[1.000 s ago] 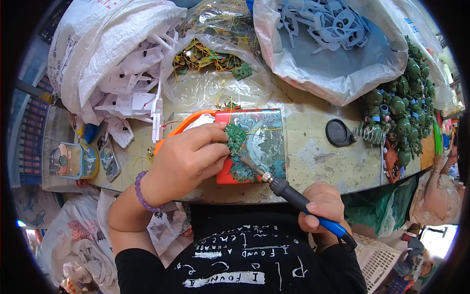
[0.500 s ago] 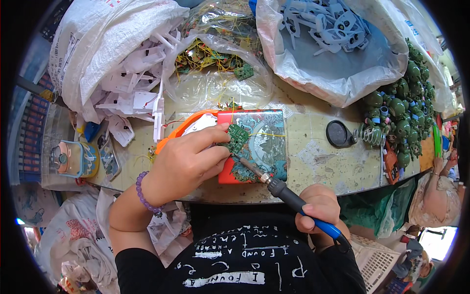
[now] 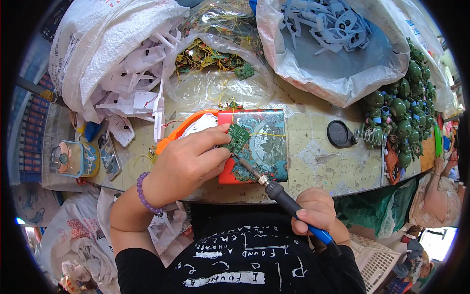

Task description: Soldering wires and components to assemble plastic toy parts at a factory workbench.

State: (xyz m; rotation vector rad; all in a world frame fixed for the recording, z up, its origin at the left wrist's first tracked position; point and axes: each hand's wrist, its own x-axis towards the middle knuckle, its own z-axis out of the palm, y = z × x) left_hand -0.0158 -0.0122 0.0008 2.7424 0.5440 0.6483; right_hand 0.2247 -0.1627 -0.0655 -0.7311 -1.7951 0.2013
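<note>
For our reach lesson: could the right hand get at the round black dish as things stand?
Probably yes: only tabletop shows between the right hand and the round black dish, though the soldering iron in that hand would likely hinder grasping.

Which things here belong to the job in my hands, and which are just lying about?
In the job:
green circuit board, in left hand
soldering iron, in right hand
red patterned box beneath
probably, bag of wired boards

Apparently lying about:
pale plastic basket
blue-trimmed container
</note>
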